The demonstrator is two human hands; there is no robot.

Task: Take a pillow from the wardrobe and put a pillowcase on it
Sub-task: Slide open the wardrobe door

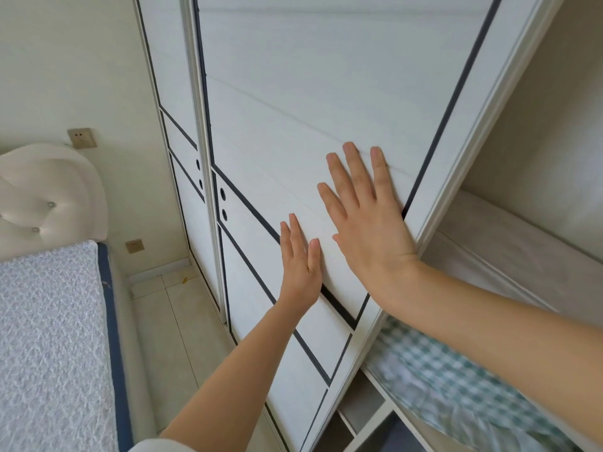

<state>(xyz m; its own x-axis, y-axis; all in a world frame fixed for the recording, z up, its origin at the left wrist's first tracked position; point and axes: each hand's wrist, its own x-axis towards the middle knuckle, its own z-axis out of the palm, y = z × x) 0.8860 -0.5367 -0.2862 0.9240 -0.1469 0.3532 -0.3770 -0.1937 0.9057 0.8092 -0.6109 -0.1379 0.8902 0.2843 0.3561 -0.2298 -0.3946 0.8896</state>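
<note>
Green-checked bedding [456,380], lower right, on wardrobe shelf [522,243] behind door edge, probably pillow, blurred; left hand [301,272] and right hand [368,223] flat, fingers spread, holding nothing, pressed on sliding door [293,109], likely pushing it toward frame left for access; no writing readable.

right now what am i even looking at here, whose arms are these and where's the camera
The camera sits on a person's head and looks forward and down, so the two bare arms are their own. Both hands are open and flat on a white sliding wardrobe door: the left hand lower, the right hand higher, near the door's edge. Nothing is held. To the right the wardrobe stands open, with a shelf and green checked fabric below it, too blurred to identify. At the left is a bed with a padded headboard.
</note>
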